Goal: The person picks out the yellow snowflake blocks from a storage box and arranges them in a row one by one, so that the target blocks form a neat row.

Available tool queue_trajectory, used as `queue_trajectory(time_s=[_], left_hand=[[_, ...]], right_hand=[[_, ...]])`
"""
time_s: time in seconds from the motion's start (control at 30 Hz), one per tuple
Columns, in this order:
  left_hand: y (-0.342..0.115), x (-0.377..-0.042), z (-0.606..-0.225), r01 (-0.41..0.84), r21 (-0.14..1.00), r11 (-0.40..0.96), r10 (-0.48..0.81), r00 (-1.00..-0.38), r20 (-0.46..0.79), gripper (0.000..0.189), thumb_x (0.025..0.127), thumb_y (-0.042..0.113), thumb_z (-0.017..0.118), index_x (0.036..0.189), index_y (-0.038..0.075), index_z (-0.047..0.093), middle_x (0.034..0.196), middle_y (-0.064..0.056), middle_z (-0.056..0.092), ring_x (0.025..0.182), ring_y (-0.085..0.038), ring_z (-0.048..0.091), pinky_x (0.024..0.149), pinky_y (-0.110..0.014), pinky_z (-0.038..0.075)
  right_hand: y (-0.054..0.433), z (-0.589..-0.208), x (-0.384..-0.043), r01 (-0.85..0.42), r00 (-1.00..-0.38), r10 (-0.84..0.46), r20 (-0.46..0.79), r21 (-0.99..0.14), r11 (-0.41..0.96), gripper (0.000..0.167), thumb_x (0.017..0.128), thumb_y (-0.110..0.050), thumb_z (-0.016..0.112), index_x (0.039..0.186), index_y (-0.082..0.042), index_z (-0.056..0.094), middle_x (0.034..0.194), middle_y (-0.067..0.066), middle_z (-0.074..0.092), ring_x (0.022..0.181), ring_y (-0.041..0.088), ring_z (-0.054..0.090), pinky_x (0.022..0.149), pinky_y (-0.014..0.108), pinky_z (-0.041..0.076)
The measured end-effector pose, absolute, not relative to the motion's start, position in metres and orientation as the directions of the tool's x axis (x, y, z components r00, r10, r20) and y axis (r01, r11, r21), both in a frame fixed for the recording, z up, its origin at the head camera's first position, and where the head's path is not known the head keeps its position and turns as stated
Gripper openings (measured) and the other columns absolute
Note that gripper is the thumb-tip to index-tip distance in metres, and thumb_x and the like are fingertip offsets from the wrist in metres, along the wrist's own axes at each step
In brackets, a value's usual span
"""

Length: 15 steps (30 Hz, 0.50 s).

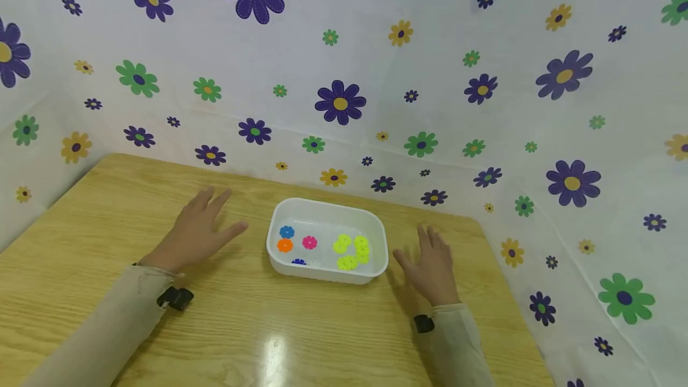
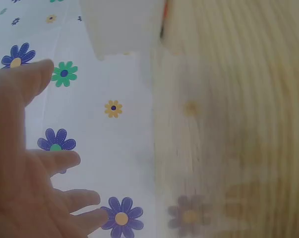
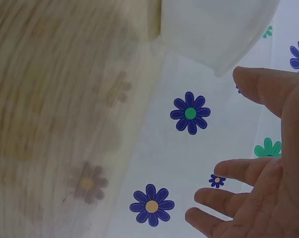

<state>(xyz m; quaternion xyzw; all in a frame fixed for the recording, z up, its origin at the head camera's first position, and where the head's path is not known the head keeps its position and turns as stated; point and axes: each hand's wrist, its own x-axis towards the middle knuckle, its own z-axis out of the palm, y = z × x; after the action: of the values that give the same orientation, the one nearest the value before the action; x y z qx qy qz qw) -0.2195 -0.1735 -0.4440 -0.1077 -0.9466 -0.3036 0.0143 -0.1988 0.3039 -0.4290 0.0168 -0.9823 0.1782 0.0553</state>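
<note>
A white plastic tub [image 1: 326, 275] stands on the wooden table between the two hands. Inside it lie flower-shaped plastic discs: several yellow ones [image 1: 347, 263] on the right, a pink one [image 1: 309, 242] near the middle, and an orange one [image 1: 285, 245], a light blue one [image 1: 287, 232] and a partly hidden dark blue one [image 1: 298, 261] on the left. My left hand [image 1: 196, 232] is held to the left of the tub, fingers spread and nothing in it. Close to the tub's right side is my right hand [image 1: 430, 267], its thumb near the wall, also holding nothing.
The wooden table [image 1: 236, 327] has a glossy top. Behind it and along both sides hangs a white cloth [image 1: 301, 46] printed with purple, green and yellow flowers. Each wrist wears a black strap device, one on the left wrist [image 1: 176, 298] and one on the right [image 1: 424, 323].
</note>
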Motion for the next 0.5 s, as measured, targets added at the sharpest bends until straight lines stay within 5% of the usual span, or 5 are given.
queue_trajectory(time_s=[0.17,0.5], left_hand=[[-0.172,-0.223,-0.444,0.192,0.716,0.672,0.200,-0.977,0.074,0.093,0.100,0.065,0.053,0.164,0.007,0.022,0.166,-0.027,0.022,0.151,-0.051,0.021,0.118,-0.074,0.022],[-0.165,-0.221,-0.439,0.099,0.888,0.449,0.231,-0.973,-0.008,0.083,0.101,0.054,0.061,0.164,0.012,0.026,0.160,-0.024,0.037,0.146,-0.046,0.039,0.112,-0.065,0.043]], right_hand=[[0.301,-0.428,-0.197,-0.049,-0.995,-0.010,0.095,-0.418,0.907,0.083,0.101,-0.049,0.062,0.161,-0.002,0.030,0.164,0.027,0.029,0.150,0.048,0.028,0.120,0.067,0.028],[0.291,-0.419,-0.197,-0.127,-0.986,-0.060,0.157,-0.460,0.879,0.067,0.102,-0.040,0.065,0.153,-0.002,0.044,0.156,0.024,0.044,0.144,0.045,0.039,0.117,0.065,0.035]])
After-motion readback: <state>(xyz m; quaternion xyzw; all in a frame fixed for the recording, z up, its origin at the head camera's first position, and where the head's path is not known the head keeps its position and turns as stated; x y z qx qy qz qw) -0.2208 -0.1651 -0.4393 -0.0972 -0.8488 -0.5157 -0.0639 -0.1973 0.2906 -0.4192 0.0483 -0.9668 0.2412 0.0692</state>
